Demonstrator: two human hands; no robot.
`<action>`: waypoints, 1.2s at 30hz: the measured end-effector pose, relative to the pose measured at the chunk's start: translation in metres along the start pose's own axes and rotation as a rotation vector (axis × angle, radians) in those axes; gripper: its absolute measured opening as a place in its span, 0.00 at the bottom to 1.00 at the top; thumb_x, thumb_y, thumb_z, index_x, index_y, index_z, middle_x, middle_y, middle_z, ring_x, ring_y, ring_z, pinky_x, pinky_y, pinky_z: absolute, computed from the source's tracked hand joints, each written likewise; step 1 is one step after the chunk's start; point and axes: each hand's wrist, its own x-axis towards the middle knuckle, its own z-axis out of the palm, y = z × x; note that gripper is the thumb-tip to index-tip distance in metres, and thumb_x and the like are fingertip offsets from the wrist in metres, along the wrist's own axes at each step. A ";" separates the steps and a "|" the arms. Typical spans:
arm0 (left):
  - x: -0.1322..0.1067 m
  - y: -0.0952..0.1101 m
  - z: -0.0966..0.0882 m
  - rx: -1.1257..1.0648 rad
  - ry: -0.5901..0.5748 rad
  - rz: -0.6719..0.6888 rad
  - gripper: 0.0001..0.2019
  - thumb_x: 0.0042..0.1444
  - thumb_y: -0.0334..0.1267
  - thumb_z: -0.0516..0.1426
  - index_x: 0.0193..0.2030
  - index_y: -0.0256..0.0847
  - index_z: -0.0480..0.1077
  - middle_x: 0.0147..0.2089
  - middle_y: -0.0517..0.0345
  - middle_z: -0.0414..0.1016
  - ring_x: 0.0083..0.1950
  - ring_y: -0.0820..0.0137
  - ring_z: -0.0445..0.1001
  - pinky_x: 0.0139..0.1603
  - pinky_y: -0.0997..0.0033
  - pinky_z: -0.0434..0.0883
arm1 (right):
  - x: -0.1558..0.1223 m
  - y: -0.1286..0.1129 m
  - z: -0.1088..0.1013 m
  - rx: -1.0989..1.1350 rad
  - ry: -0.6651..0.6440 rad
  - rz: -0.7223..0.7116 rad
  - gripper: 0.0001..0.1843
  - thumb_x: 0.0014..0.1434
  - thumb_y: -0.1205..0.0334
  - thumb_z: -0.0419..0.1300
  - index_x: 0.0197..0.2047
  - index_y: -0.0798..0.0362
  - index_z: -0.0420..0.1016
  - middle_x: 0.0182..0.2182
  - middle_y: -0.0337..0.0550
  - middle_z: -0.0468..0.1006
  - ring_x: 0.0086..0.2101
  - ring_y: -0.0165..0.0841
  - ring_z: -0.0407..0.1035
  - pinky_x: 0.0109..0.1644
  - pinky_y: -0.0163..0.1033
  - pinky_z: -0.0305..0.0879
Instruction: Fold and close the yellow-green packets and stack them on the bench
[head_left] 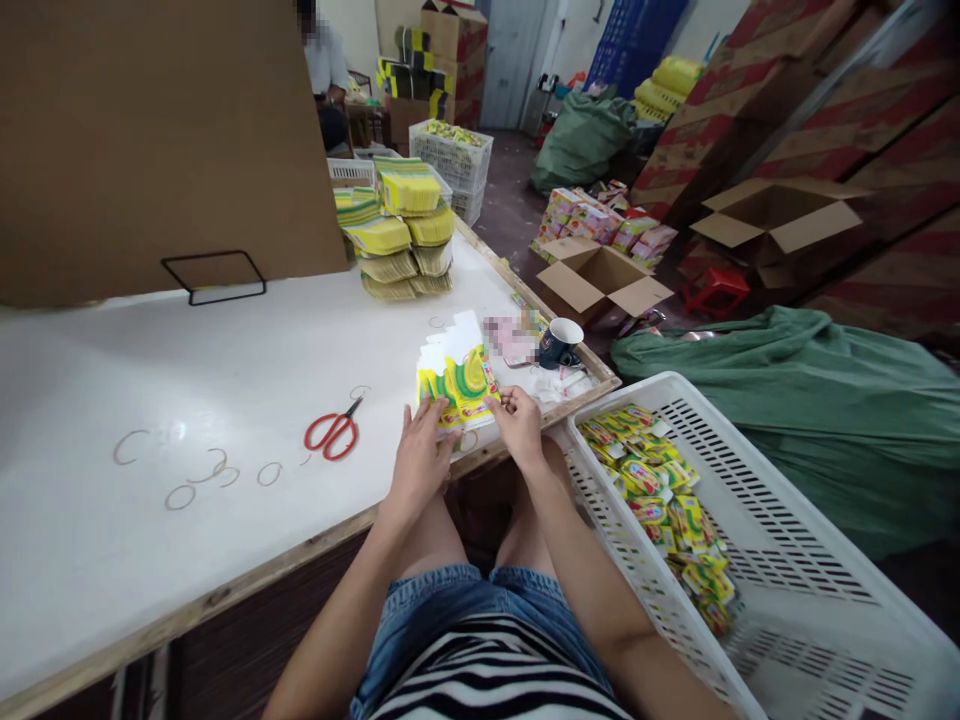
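Observation:
A fanned stack of yellow-and-green printed cardboard packets [463, 382], flat and unfolded in look, lies near the table's front edge. White flaps stick out at its far side. My left hand [421, 452] grips the stack's near left part, fingers on top and thumb at the front edge. On the right edge, my right hand [519, 424] pinches the packets between thumb and curled fingers. Red-handled scissors [334, 432] lie left of my left hand. Several loose rubber bands [181, 497] are scattered further left, and one lies partly by my hands.
Thick bundles of yellow cardboard packets [405, 235] are piled at the table's far end. A dark mug [556, 348] stands at the right edge. Beside my right arm is a white plastic basket [780, 490] holding small yellow packets [660, 490]. An open carton [592, 275] stands beyond; a person [326, 70] sits behind.

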 end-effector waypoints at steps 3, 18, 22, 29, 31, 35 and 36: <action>-0.003 0.007 -0.003 -0.063 0.075 0.034 0.19 0.61 0.39 0.55 0.59 0.42 0.66 0.63 0.46 0.69 0.70 0.54 0.58 0.71 0.39 0.48 | -0.008 0.000 0.000 0.068 -0.046 0.023 0.21 0.55 0.42 0.56 0.28 0.52 0.67 0.22 0.39 0.70 0.24 0.32 0.62 0.28 0.35 0.61; 0.004 0.015 -0.009 -0.262 0.202 -0.084 0.17 0.60 0.43 0.58 0.55 0.45 0.71 0.71 0.47 0.57 0.75 0.50 0.42 0.70 0.34 0.41 | -0.029 -0.015 -0.013 0.213 -0.040 0.042 0.17 0.56 0.47 0.60 0.37 0.53 0.72 0.28 0.41 0.75 0.29 0.33 0.68 0.36 0.38 0.68; -0.002 0.031 -0.018 -1.052 -0.103 -0.246 0.26 0.54 0.57 0.59 0.51 0.39 0.73 0.54 0.43 0.77 0.62 0.50 0.69 0.63 0.46 0.65 | -0.055 -0.028 -0.017 0.555 -0.250 0.151 0.22 0.49 0.54 0.69 0.46 0.50 0.72 0.28 0.36 0.77 0.30 0.32 0.72 0.39 0.38 0.71; -0.014 0.043 -0.016 -1.391 -0.297 -0.371 0.23 0.40 0.54 0.69 0.35 0.36 0.76 0.38 0.47 0.83 0.47 0.53 0.80 0.46 0.60 0.76 | -0.082 -0.044 -0.026 0.541 -0.178 0.191 0.14 0.49 0.54 0.70 0.37 0.51 0.78 0.34 0.41 0.80 0.37 0.35 0.74 0.46 0.40 0.70; -0.015 0.045 -0.011 -1.318 -0.226 -0.392 0.22 0.41 0.53 0.69 0.35 0.36 0.76 0.35 0.48 0.82 0.44 0.54 0.80 0.42 0.62 0.76 | -0.085 -0.046 -0.029 0.451 -0.154 0.173 0.13 0.50 0.53 0.69 0.35 0.52 0.78 0.34 0.42 0.80 0.36 0.35 0.73 0.44 0.40 0.70; -0.016 0.048 -0.002 -1.160 -0.062 -0.427 0.23 0.47 0.52 0.66 0.42 0.37 0.72 0.34 0.53 0.81 0.39 0.61 0.81 0.38 0.66 0.76 | -0.091 -0.047 -0.027 0.323 -0.092 0.152 0.14 0.54 0.51 0.65 0.31 0.54 0.75 0.28 0.41 0.77 0.30 0.34 0.71 0.36 0.38 0.70; -0.018 0.049 -0.001 -1.115 -0.008 -0.417 0.24 0.48 0.50 0.66 0.47 0.38 0.69 0.35 0.54 0.81 0.39 0.63 0.80 0.38 0.68 0.76 | -0.092 -0.046 -0.027 0.289 -0.042 0.136 0.14 0.55 0.51 0.64 0.31 0.54 0.74 0.27 0.41 0.77 0.29 0.33 0.70 0.35 0.37 0.69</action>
